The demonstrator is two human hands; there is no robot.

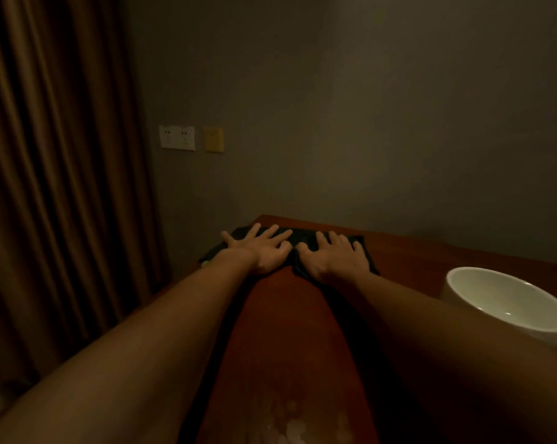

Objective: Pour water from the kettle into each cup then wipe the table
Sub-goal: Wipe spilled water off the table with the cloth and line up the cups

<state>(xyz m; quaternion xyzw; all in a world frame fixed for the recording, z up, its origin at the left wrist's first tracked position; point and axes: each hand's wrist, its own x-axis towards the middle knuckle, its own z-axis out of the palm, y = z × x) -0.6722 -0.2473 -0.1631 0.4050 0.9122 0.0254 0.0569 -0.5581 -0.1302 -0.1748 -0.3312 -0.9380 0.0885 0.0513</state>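
A dark cloth (298, 240) lies spread on the far left corner of the reddish-brown wooden table (286, 331). My left hand (262, 248) presses flat on the cloth's left half with fingers spread. My right hand (336, 256) presses on its right half, fingers slightly bent over the fabric. Both arms reach forward across the table. A white cup (507, 304) stands at the right edge of the view, close to my right forearm; its inside looks pale and I cannot tell whether it holds water. The kettle is out of view.
A wet, shiny patch (290, 424) shows on the table near the bottom. The grey wall (350, 123) rises just behind the table. Brown curtains (53, 155) hang at the left. Wall sockets (177, 138) and a yellow plate (213, 139) sit on the wall.
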